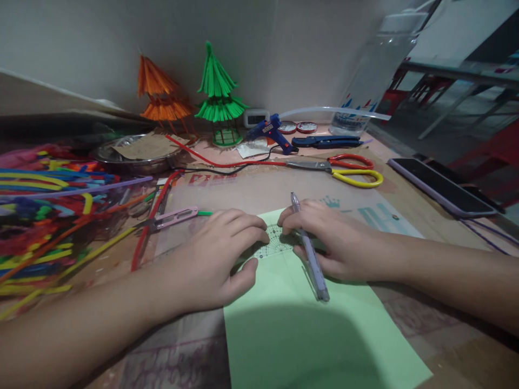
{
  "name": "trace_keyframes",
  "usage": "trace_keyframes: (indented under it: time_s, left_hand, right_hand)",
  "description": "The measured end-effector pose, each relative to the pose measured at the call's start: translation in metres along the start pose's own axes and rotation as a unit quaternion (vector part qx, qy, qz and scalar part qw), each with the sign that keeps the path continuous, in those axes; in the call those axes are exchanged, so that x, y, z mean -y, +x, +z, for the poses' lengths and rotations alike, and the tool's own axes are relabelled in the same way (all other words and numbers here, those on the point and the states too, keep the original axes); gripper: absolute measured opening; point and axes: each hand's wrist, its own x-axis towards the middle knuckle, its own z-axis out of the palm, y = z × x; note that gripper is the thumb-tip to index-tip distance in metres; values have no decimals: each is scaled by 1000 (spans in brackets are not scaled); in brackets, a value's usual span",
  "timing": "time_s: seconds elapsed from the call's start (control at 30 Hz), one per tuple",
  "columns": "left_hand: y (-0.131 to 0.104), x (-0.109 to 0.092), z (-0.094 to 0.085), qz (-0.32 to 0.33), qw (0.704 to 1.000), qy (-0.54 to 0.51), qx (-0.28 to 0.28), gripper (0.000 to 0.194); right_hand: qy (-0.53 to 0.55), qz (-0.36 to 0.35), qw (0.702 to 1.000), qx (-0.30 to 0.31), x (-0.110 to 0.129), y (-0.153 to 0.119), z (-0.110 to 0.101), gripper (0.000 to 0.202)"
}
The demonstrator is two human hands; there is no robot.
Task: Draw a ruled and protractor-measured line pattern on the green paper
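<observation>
One green sheet [324, 340]; one clear protractor [279, 242] upon it; left hand [227, 254] slack at its edge, grasping nothing; right hand [332, 232] grasps one pen [314, 265]; two small trees [219, 78] behind.

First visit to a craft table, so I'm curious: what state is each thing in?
Left hand: open, fingers at the protractor
Right hand: curled, holding pen
Pen: held
Protractor: flat on paper
Green paper: lying flat
Scissors: closed
Glue gun: red light showing
Phone: screen dark
</observation>
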Motion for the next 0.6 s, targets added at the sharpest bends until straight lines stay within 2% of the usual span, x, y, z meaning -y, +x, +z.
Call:
trace_keyframes:
  time_s: [0.4, 0.6]
  left_hand:
    - [0, -1, -1, 7, 1000, 9, -4, 29]
    - [-1, 0, 0, 9, 1000, 7, -3, 29]
  right_hand:
    - [-10, -7, 1000, -3, -1, 0, 0, 27]
    - [-2, -9, 1000, -4, -1, 0, 0, 21]
